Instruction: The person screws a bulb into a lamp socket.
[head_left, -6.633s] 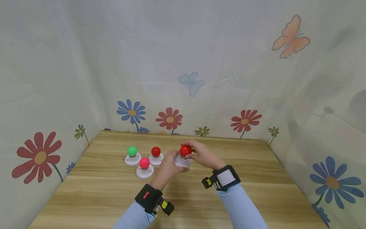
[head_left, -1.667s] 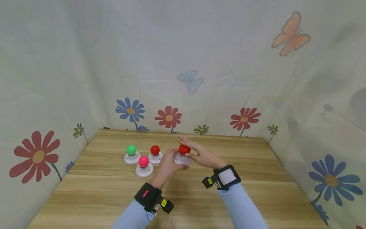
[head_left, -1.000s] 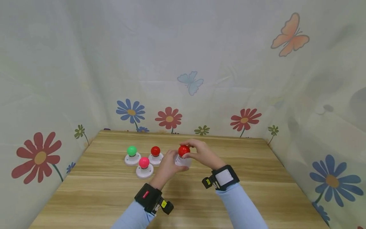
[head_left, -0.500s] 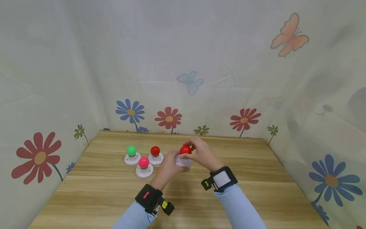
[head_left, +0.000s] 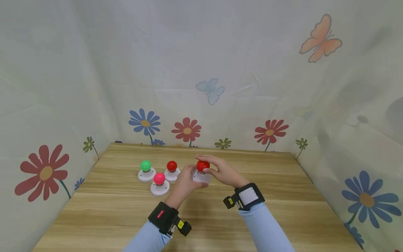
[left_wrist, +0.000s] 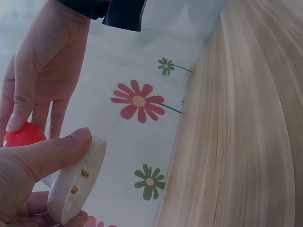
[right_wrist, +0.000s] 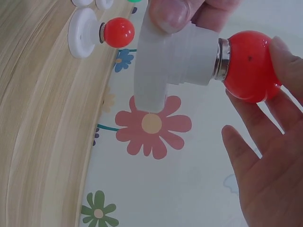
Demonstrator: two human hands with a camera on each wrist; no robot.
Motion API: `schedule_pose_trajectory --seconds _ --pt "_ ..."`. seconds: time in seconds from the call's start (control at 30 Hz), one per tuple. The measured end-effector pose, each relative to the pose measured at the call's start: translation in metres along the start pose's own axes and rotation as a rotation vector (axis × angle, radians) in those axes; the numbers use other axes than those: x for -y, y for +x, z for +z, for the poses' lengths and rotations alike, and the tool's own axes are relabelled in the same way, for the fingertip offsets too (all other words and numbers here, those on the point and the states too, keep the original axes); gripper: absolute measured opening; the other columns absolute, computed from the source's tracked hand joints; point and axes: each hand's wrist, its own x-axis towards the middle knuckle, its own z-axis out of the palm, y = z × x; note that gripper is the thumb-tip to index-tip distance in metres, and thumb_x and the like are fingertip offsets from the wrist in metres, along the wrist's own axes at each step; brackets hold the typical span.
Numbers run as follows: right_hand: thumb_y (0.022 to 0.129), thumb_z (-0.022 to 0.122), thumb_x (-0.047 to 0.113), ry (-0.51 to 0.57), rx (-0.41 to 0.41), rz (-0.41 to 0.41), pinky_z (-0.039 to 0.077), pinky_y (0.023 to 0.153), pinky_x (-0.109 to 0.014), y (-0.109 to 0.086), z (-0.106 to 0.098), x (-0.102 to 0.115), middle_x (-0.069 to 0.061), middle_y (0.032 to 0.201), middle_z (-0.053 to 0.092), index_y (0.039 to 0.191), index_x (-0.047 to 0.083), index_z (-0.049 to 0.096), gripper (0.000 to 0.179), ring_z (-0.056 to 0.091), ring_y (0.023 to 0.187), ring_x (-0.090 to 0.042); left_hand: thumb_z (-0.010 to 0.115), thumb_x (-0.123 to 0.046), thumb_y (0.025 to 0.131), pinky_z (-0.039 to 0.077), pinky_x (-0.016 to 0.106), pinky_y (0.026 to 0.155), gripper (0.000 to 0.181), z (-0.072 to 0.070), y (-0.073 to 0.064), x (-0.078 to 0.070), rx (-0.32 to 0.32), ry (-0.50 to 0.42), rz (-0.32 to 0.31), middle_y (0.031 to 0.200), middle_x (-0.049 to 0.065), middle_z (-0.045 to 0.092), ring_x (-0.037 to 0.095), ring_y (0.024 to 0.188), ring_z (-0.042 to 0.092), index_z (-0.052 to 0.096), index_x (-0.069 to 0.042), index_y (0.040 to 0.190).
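Note:
My left hand (head_left: 186, 183) grips a white lamp holder (left_wrist: 78, 182) by its round base, thumb on one side and fingers on the other. Brass screws show on the base's underside. A red light bulb (right_wrist: 251, 66) stands in the holder's socket, with a band of its metal cap visible above the white collar. Around the bulb is my right hand (head_left: 226, 171), its thumb on one side of the glass and fingers on the other; the index finger (right_wrist: 239, 149) stands away from it. Both hands hold the assembly above the wooden table.
To the left on the wooden table (head_left: 267, 217) stand three more bulbs in white holders: a green bulb (head_left: 146, 166), a pink bulb (head_left: 159, 179) and another red bulb (head_left: 171, 166). A flower-printed curtain (head_left: 239, 70) encloses the back and sides.
My right hand has repeatedly turned about the red bulb, its fingers curling and then extending again. The left hand keeps its grip on the holder, and the bulbs on the table stay put.

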Motion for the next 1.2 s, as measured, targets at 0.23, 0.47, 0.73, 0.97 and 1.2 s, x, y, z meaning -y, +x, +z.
schedule_pose_trajectory --seconds 0.23,0.47,0.73,0.97,1.2 --pt "0.087 0.07 0.013 -0.052 -0.07 0.047 0.049 0.099 -0.045 0.001 0.003 -0.002 -0.01 0.127 0.061 0.131 0.009 0.058 0.046 0.056 0.117 -0.026 0.086 -0.026 0.071 0.05 0.053 0.094 0.069 0.002 0.0 0.002 0.002 -0.001 -0.007 0.128 0.013 0.057 0.032 0.116 0.054 0.056 -0.007 0.131" --pt "0.077 0.082 0.028 -0.164 -0.221 0.201 0.055 0.078 -0.029 0.005 0.012 -0.001 -0.001 0.102 0.059 0.114 0.009 0.064 0.045 0.055 0.089 -0.015 0.086 -0.025 0.071 0.051 0.052 0.094 0.069 0.004 0.0 -0.001 0.012 -0.006 -0.023 0.126 0.012 0.057 0.031 0.112 0.055 0.056 -0.007 0.131" --pt "0.081 0.078 0.032 -0.143 -0.189 0.2 0.054 0.09 -0.044 0.004 0.013 -0.002 -0.006 0.124 0.055 0.129 0.013 0.056 0.056 0.055 0.109 -0.024 0.086 -0.024 0.072 0.051 0.05 0.094 0.068 0.003 0.0 0.0 0.006 -0.013 -0.013 0.126 0.012 0.058 0.031 0.113 0.056 0.056 -0.007 0.13" --pt "0.093 0.063 0.017 0.013 -0.047 0.017 0.03 0.111 -0.057 0.001 0.008 -0.011 -0.011 0.159 0.025 0.15 0.008 0.034 0.064 0.025 0.146 -0.03 0.087 -0.025 0.071 0.05 0.052 0.095 0.071 0.001 0.003 0.003 -0.005 -0.007 0.007 0.127 0.013 0.057 0.033 0.114 0.055 0.055 -0.006 0.132" --pt "0.094 0.06 0.008 0.071 -0.01 -0.006 0.034 0.111 -0.05 0.0 0.006 -0.011 -0.01 0.152 0.04 0.146 0.008 0.041 0.056 0.037 0.141 -0.029 0.087 -0.026 0.071 0.049 0.053 0.095 0.069 0.001 0.004 0.005 0.002 -0.002 0.005 0.127 0.014 0.057 0.033 0.115 0.055 0.057 -0.005 0.129"
